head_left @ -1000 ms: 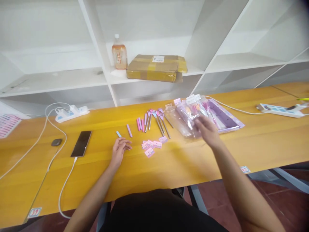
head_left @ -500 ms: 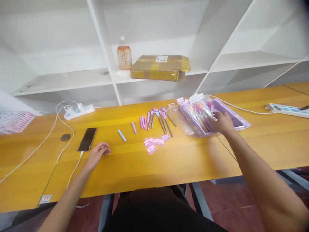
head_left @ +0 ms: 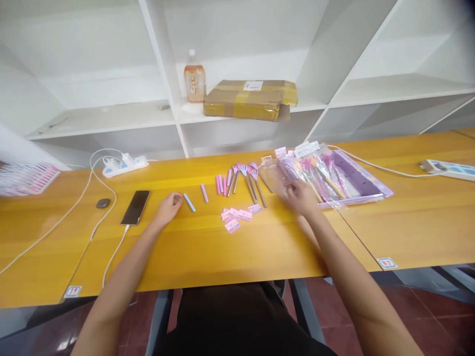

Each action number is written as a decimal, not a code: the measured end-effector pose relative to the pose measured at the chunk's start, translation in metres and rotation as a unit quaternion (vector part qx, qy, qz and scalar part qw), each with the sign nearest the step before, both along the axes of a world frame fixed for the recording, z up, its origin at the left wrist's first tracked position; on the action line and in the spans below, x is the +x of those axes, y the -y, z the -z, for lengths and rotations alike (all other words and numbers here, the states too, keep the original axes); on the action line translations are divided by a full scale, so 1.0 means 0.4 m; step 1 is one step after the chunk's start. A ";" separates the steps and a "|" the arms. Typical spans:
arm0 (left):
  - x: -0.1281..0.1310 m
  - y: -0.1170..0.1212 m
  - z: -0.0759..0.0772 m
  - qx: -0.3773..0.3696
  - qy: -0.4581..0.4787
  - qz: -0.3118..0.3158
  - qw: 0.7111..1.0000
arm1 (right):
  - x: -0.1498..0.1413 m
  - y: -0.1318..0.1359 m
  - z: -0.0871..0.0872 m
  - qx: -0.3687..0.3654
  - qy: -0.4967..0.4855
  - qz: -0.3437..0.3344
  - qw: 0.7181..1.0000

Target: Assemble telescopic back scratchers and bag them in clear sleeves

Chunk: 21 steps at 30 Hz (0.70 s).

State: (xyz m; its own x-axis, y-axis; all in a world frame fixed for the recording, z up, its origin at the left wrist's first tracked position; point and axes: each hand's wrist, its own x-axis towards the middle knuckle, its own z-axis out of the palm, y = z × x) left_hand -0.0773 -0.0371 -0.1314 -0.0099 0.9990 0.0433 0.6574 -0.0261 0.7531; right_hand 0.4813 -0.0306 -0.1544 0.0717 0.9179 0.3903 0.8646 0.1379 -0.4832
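My left hand (head_left: 169, 207) rests low over the table, its slightly bent fingers empty beside a light-blue tube (head_left: 189, 202). To its right lie a lilac tube (head_left: 205, 193) and several pink and purple tubes (head_left: 221, 185). Several metal-shafted back scratchers (head_left: 249, 182) with small hand-shaped heads form a bunch, and small pink cards (head_left: 233, 218) lie in front of them. My right hand (head_left: 301, 198) is over the left edge of a clear plastic bag (head_left: 272, 173); its fingers are curled and blurred, so any grip is hidden. More back scratchers (head_left: 315, 170) lie bagged in a purple tray (head_left: 354, 170).
A phone (head_left: 136, 207) on a white cable and a small dark case (head_left: 103, 203) lie at left. Power strips (head_left: 126, 166) stand on both sides. Behind, a white shelf holds a bottle (head_left: 195, 79) and a taped cardboard box (head_left: 245, 101).
My right hand has moved left from over the tray's middle to the bag's left side. My left hand has moved right and away from me, close to the light-blue tube.
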 end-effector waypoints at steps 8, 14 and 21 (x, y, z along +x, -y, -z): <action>0.066 -0.012 0.042 0.036 -0.049 -0.021 0.998 | -0.091 -0.048 0.018 -0.101 0.034 -0.031 0.994; 0.108 -0.018 0.072 0.060 -0.086 -0.055 0.993 | -0.136 -0.095 0.039 -0.132 0.052 0.056 0.988; 0.106 -0.008 0.094 0.080 -0.097 -0.052 0.991 | -0.151 -0.095 0.067 -0.144 0.059 0.076 0.985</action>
State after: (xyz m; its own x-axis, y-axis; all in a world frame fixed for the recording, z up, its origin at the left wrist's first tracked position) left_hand -0.0349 -0.0337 -0.1689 -0.0875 0.9733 0.2122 0.7951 -0.0601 0.6034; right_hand 0.4208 0.0075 -0.1810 0.1873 0.9738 0.1292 0.9167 -0.1260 -0.3791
